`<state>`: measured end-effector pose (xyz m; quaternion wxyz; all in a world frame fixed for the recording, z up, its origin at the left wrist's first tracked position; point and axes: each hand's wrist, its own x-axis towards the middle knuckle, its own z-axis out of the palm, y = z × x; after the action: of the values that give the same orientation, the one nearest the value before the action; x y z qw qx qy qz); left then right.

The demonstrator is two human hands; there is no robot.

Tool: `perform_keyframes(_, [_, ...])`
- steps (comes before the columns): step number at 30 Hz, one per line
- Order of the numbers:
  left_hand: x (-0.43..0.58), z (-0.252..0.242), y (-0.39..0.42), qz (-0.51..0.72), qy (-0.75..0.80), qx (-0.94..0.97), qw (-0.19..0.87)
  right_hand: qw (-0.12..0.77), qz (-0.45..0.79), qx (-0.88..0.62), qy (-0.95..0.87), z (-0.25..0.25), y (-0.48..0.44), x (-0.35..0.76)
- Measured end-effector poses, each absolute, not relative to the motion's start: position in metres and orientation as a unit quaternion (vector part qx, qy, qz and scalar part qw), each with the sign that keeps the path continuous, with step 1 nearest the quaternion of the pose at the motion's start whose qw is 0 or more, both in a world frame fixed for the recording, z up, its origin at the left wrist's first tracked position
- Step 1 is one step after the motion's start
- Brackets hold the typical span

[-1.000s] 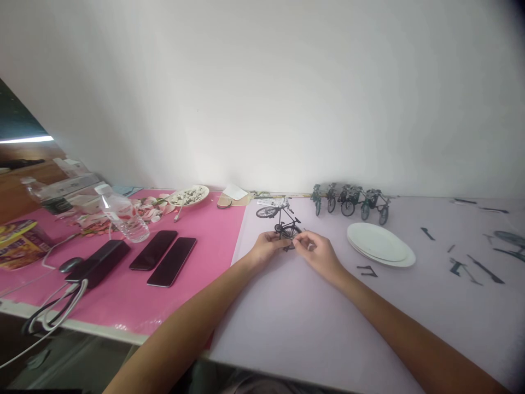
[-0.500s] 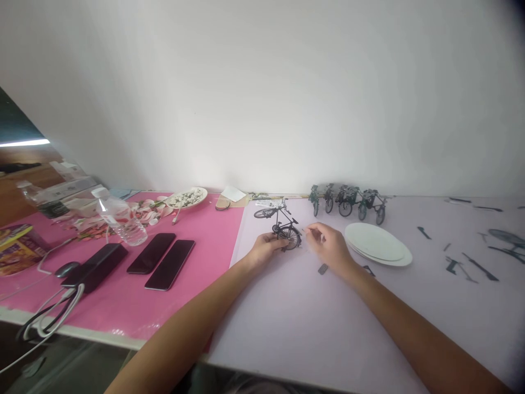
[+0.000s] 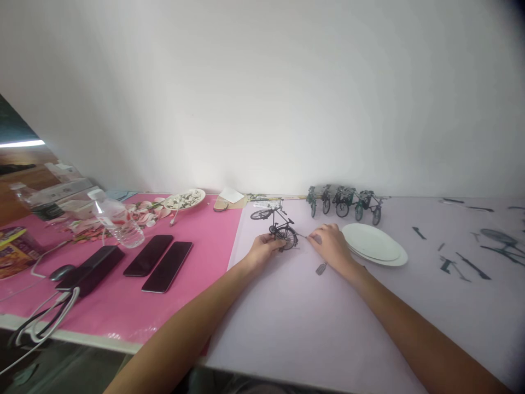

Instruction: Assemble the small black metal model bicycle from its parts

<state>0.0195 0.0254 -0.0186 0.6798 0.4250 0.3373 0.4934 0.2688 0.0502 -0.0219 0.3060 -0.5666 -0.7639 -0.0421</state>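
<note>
A black miniature bicycle (image 3: 282, 227) is gripped by its lower wheel between the thumb and fingers of my left hand (image 3: 264, 250). It is tilted, its other wheel pointing away to the upper left. Just right of the held wheel, my right hand (image 3: 330, 245) pinches a thin dark stick-like part (image 3: 302, 236), whose tip reaches to the wheel's edge; whether they touch I cannot tell. Beneath the right hand, a small dark ribbed piece (image 3: 321, 268) lies on the pale tabletop.
Several finished miniature bicycles (image 3: 343, 203) stand along the wall. Stacked white plates (image 3: 375, 244) sit beside my right hand. Loose dark bicycle parts (image 3: 471, 265) are spread at the right. On the pink surface lie two phones (image 3: 167, 267), a power strip (image 3: 91, 267) and a water bottle (image 3: 117, 220).
My right hand has come closer to the bicycle's wheel, its thin part now at the wheel's edge. My left hand keeps its hold. The view has shifted slightly.
</note>
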Motion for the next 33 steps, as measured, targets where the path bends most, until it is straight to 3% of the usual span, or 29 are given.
perform_keyframes(7, [0.018,-0.018,0.028,0.545,0.402,0.395,0.621,0.417,0.072,-0.543,-0.725,-0.009,0.035,0.249])
perform_keyframes(12, [0.017,-0.019,0.029,0.573,0.437,0.398,0.567,0.468,0.065,-0.463,-0.75,0.002,0.024,0.237])
perform_keyframes(33, [0.02,-0.014,0.022,0.544,0.443,0.474,0.532,0.445,0.048,-0.407,-0.796,-0.002,0.014,0.224])
